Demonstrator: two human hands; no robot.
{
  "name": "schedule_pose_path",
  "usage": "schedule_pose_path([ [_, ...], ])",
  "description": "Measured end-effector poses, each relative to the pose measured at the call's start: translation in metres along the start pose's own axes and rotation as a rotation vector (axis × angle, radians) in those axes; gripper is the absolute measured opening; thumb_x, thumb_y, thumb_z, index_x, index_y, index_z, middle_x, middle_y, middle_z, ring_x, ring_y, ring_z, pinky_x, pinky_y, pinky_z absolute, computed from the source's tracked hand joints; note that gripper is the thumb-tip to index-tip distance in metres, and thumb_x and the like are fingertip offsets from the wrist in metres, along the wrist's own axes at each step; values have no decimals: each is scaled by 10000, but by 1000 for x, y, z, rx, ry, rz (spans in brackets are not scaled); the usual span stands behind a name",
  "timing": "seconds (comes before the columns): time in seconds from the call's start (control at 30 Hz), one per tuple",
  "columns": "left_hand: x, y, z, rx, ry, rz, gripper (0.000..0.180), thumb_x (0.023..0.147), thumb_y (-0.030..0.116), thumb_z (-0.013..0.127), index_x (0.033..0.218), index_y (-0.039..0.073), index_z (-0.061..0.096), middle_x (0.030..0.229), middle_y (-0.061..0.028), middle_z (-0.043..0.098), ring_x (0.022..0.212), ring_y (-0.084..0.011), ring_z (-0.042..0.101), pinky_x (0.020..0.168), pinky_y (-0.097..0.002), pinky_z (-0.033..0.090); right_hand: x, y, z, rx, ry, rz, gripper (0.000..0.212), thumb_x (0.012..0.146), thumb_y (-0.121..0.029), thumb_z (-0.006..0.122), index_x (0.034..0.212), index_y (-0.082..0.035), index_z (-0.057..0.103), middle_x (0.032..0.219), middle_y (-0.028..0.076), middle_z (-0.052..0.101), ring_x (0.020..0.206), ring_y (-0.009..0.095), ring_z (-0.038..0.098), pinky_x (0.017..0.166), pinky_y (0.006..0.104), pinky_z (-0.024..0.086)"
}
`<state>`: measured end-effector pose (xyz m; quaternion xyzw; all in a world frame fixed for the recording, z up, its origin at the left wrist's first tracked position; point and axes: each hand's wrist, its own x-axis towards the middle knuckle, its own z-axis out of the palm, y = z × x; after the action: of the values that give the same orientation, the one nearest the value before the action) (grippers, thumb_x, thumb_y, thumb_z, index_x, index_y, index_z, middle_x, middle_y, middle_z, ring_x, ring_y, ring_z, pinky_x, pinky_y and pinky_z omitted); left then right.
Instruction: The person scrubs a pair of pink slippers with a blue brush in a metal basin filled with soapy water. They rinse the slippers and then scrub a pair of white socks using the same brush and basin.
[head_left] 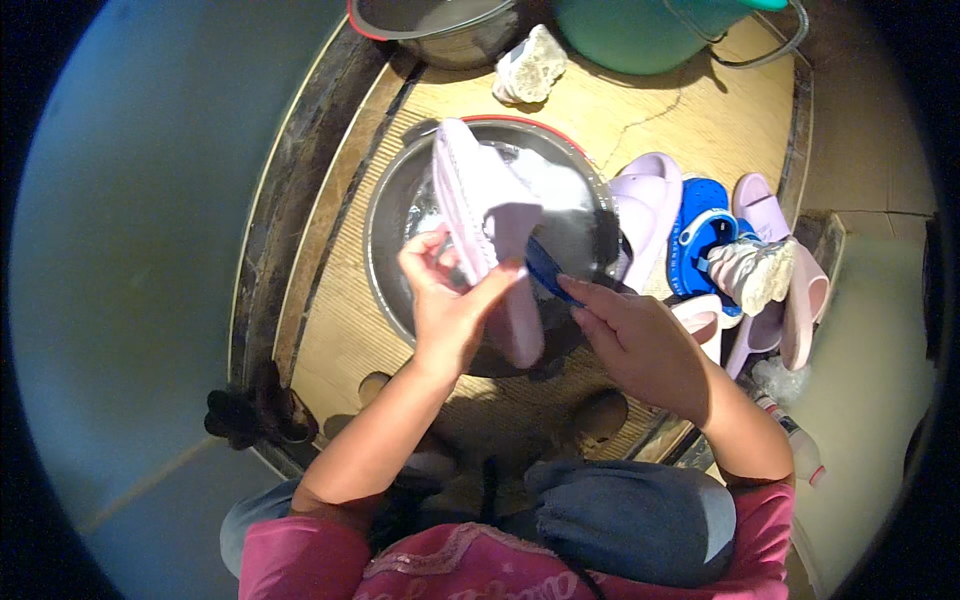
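Observation:
My left hand is closed round a pale lilac slide slipper, which it holds tilted on edge above a grey basin with a red rim. Inside the basin is water with white suds. A dark blue brush is gripped in my right hand, its head close against the slipper's strap side. Whether the bristles touch the slipper I cannot tell.
Lilac slippers, blue clogs and a whitish crumpled lump crowd the right side. A similar lump lies beyond the basin, near another basin and a green bucket. A bottle lies at lower right.

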<state>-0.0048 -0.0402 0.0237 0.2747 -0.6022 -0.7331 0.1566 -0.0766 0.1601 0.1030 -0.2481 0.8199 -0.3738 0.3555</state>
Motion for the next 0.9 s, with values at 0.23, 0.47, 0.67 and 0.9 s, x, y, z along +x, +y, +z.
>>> schedule_pose_path([
  [0.23, -7, 46, 30, -9, -105, 22, 779, 755, -14, 802, 1359, 75, 318, 1360, -158, 346, 1245, -271, 499, 978, -393, 536, -65, -17, -63, -243, 409, 73, 366, 946, -31, 595, 1310, -51, 621, 850, 228, 678, 749, 374, 679, 705, 420, 525],
  [0.47, -41, 43, 123, 552, -306, 295, 798, 724, 127, 866, 1353, 66, 379, 1400, -212, 334, 1332, -352, 394, 1078, -454, 394, -61, -6, -70, -397, 780, 82, 348, 962, -79, 606, 1309, -53, 625, 915, 248, 683, 779, 351, 684, 735, 393, 525],
  [0.67, -71, -9, 152, 520, -292, 309, 811, 759, 134, 839, 1406, 72, 353, 1475, -288, 232, 1385, -432, 269, 1131, -499, 304, -61, 13, -76, -532, 831, 139, 358, 962, -109, 608, 1318, -75, 622, 868, 232, 672, 770, 390, 669, 701, 449, 517],
  [0.9, -74, -19, 130, 489, -497, 360, 720, 877, 125, 696, 1511, 68, 362, 1537, -345, 186, 1355, -449, 347, 1103, -489, 316, -48, 22, -63, -393, 674, -42, 371, 940, -107, 642, 1311, -128, 642, 835, 209, 664, 729, 376, 660, 662, 446, 517],
])
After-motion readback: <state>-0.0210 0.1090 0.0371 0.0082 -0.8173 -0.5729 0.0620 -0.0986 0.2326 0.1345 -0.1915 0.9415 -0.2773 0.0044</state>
